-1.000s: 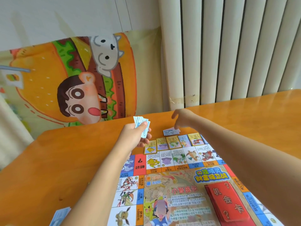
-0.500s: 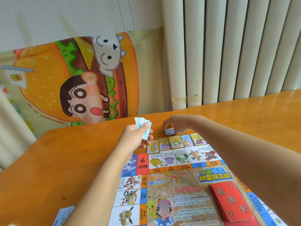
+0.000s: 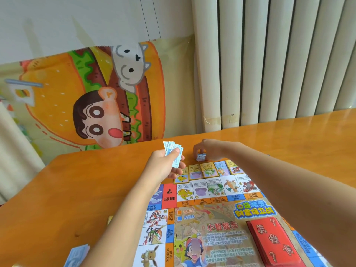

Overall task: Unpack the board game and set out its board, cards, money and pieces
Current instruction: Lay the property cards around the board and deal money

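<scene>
Your left grip (image 3: 165, 164) clenched round a fan of blue notes (image 3: 172, 151), your right grip (image 3: 211, 150) pinching a small note stack (image 3: 201, 157) on the counter (image 3: 96, 180), just beyond the board (image 3: 221, 209).

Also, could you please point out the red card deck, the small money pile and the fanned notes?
red card deck (image 3: 273, 241), head view, top face centre.
small money pile (image 3: 201, 157), head view, front edge.
fanned notes (image 3: 169, 146), head view, upper part.

Glossy orange wooden table (image 3: 81, 182), cartoon burger cloth (image 3: 57, 105) behind, pale vertical blinds (image 3: 269, 60), white wall (image 3: 77, 18), daylight
</scene>
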Tool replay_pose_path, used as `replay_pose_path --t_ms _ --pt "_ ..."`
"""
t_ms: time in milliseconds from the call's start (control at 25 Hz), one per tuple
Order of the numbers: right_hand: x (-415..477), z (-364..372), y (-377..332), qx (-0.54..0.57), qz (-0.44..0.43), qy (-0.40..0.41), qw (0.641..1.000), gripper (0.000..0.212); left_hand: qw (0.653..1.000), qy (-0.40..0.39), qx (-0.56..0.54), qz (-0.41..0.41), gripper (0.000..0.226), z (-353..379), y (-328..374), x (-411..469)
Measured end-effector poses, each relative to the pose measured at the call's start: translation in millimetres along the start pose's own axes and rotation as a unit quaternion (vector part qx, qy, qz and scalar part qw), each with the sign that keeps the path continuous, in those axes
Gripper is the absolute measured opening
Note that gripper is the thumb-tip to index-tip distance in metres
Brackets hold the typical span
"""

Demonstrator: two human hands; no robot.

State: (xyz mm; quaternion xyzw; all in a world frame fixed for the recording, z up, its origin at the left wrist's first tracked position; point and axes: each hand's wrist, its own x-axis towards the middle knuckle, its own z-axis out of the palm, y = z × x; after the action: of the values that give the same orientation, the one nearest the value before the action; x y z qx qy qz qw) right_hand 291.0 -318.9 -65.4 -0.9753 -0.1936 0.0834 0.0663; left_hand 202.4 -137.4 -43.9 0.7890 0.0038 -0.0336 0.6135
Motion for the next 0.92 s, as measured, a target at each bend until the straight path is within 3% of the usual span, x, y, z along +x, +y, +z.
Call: replay_pose_path --t_ms 200,400,520,640,840,920 --pt "-4 -2 -6 0.035 0.021 0.011 0.999 0.055 1.000 -0.010 -0.002 0.008 0.031 1 3 -3" --pt "-21 -19 -8 0.174 0.069 0.104 0.977 0.060 0.999 -0.038 -0.001 0.016 0.029 3 11 -8" --pt "-47 -39 -14 0.211 0.057 0.062 0.974 0.052 0.999 -0.047 -0.010 0.010 0.031 12 27 -21" --pt "-94 -66 -14 0.163 0.054 0.011 0.985 0.044 0.995 -0.095 -0.001 0.011 0.035 23 50 -48" --pt "-209 -100 8 0.229 0.107 -0.009 0.967 0.030 0.981 -0.180 0.066 0.028 0.035 54 77 -108" --pt "-256 -102 9 0.235 0.113 0.023 0.965 0.031 0.974 -0.214 0.067 0.029 0.027 73 79 -133"
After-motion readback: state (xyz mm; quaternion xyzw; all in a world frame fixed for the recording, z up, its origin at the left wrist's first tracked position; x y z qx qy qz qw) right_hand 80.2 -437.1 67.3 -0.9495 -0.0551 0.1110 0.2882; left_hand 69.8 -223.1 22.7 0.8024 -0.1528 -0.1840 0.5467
